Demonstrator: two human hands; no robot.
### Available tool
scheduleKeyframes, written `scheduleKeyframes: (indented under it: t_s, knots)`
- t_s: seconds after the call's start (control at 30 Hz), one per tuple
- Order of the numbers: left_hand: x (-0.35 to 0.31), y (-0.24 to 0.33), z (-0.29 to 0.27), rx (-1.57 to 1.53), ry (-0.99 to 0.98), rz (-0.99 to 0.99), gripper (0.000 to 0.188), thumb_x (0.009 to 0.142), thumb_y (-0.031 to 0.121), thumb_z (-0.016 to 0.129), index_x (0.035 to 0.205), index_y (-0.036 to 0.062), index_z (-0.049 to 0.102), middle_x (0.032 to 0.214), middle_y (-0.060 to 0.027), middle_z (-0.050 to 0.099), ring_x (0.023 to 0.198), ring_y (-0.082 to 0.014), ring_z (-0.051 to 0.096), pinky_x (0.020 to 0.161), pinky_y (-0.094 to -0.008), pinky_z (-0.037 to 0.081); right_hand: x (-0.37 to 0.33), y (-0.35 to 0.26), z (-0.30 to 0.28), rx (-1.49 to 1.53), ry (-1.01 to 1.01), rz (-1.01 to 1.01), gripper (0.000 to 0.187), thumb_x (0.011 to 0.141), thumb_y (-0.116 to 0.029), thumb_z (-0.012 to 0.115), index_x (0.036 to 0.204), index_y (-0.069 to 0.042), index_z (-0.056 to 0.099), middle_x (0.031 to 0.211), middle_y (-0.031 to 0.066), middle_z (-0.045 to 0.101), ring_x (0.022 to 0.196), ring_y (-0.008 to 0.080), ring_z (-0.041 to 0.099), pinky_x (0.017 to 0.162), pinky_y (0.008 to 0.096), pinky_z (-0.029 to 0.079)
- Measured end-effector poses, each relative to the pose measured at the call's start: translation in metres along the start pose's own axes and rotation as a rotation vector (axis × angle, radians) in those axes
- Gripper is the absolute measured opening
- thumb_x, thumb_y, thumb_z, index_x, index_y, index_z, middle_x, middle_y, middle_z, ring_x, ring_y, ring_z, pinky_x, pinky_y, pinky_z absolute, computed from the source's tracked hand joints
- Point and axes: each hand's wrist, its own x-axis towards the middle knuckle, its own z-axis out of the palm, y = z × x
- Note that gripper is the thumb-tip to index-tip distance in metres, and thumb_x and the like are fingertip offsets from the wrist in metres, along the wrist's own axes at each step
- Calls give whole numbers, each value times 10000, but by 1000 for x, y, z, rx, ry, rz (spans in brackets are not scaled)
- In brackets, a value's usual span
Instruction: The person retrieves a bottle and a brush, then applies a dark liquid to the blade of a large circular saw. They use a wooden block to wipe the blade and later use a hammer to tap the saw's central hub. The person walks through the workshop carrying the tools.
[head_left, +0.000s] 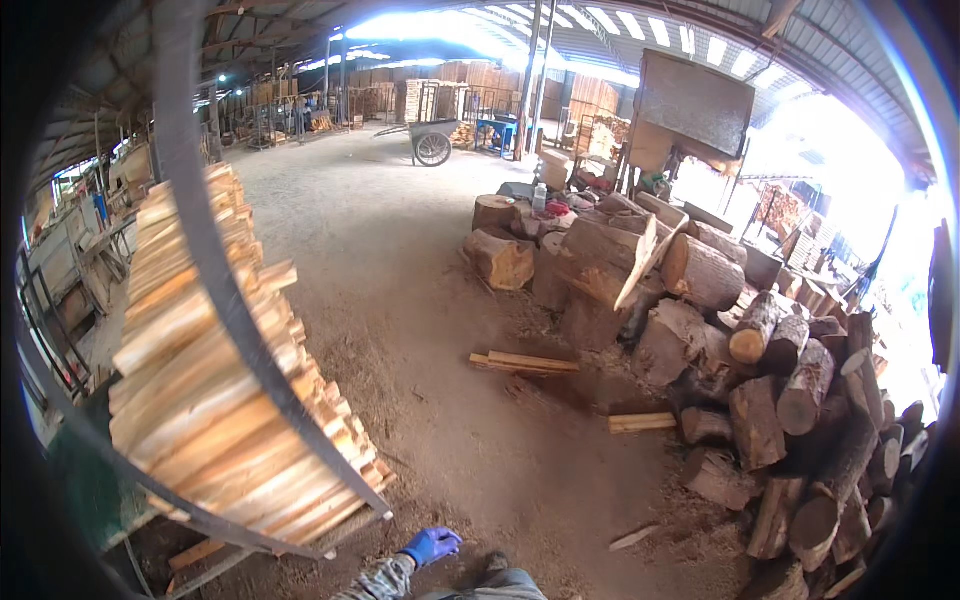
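My left hand (pixel 432 546), in a blue glove, hangs low at the bottom of the head view, beside my leg and over the dirt floor. Its fingers are loosely bent and apart, and nothing shows in them. A patterned sleeve (pixel 383 578) covers that forearm. Nearest to this hand, on its left, stands a metal rack (pixel 285 400) loaded with a tall stack of sawn wooden boards (pixel 225 420). My right hand is out of the picture.
Cut logs (pixel 805 385) lie heaped on the right. Loose boards (pixel 525 362) and short planks (pixel 642 423) rest on the floor beside them. A flat wood scrap (pixel 633 537) lies nearer. Farther back are a two-wheeled cart (pixel 432 145) and steel posts (pixel 530 80).
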Motion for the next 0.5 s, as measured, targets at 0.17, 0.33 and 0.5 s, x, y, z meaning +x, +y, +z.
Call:
scheduleKeyframes:
  t_s: [0.17,0.33,0.5]
  knots:
    - [159,25,-47,-261,127,-153,179,982,157,607,1023,3,687,866,-87,720,769,-146,689,727,-286,576,84,-300,-30,-312,-2,-193,326,792,-346,801,690,-49,715,635,60,666,542,174,633,534,335,505]
    - [353,48,-145,22,175,-31,381,1014,356,557,882,28,697,784,-60,715,656,-156,685,634,-305,559,93,-643,47,-629,108,-428,307,788,-334,781,733,-38,722,648,54,677,542,164,634,533,325,502]
    - [485,165,-244,39,-15,-271,605,1024,532,429,793,36,687,731,-85,701,580,-175,662,612,-325,538,99,-803,101,-361,49,-547,304,764,-304,809,761,-16,712,684,70,677,574,161,648,536,309,513]
